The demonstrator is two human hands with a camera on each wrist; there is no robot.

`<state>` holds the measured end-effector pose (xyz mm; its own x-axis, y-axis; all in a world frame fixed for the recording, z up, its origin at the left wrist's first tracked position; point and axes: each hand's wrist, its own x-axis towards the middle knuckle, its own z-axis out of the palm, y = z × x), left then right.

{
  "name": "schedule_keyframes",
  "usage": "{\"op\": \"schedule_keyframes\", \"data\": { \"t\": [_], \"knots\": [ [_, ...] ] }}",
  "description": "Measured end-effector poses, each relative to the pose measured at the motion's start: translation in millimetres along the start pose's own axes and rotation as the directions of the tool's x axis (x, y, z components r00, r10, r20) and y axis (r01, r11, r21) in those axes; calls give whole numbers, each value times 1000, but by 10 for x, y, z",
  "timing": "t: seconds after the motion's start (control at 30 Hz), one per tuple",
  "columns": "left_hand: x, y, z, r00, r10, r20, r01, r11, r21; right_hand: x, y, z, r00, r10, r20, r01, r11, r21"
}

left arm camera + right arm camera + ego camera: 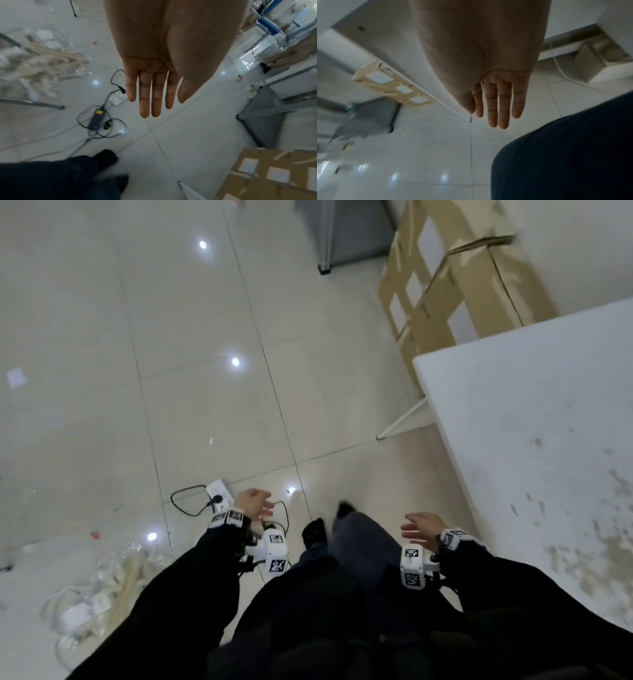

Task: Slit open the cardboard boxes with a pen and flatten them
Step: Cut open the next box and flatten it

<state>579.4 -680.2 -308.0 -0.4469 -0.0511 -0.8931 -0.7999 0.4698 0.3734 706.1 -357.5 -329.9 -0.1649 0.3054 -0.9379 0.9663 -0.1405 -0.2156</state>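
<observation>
From the head camera, your left hand [255,503] and right hand [423,527] hang empty with fingers [409,529] relaxed; the stacked cardboard boxes [455,278] stand well ahead, beside the white tabletop [534,419]. The left wrist view shows straight fingers above a power adapter [97,119] and loose cables [109,133], a likely trip hazard. The right wrist view shows empty, straight fingers; no pen is visible.
</observation>
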Motion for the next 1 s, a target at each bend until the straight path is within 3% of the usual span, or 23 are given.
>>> {"op": "schedule_keyframes", "data": {
  "t": [0.1, 0.27, 0.37, 0.47, 0.6, 0.8, 0.9, 1.0],
  "knots": [
    [301, 679, -58, 999, 37, 30, -36, 999, -31, 195, -445, 57, 995, 97, -36, -94, 993, 68],
    [745, 1673, -298, 997, 75, 5, -75, 997, -7, 493, -1694, 339, 995, 79, 58, -82, 995, 63],
    [901, 2057, -543, 1000, -8, -11, 8, 998, 59, 508, -2508, 565, 995, -60, 85, 62, 998, -24],
    [1195, 2505, -881, 995, -83, -62, 90, 989, 116, 505, -3344, 781, 957, -252, 140, 270, 955, -121],
    [1608, 3081, -1228, 983, -139, -121, 163, 961, 223, 561, -4111, 841, 932, -310, 188, 331, 939, -92],
    [2385, 4433, -1198, 988, -126, -92, 153, 901, 407, 1059, -4771, 346, 961, -264, 76, 257, 962, 93],
    [2695, 5349, -816, 998, -51, -25, 57, 854, 517, 1312, -4804, -50, 988, -151, -34, 155, 950, 271],
    [2867, 6170, -194, 992, 81, 98, -125, 770, 626, 1481, -4644, -435, 995, 20, -101, 27, 897, 441]
  ]
}}
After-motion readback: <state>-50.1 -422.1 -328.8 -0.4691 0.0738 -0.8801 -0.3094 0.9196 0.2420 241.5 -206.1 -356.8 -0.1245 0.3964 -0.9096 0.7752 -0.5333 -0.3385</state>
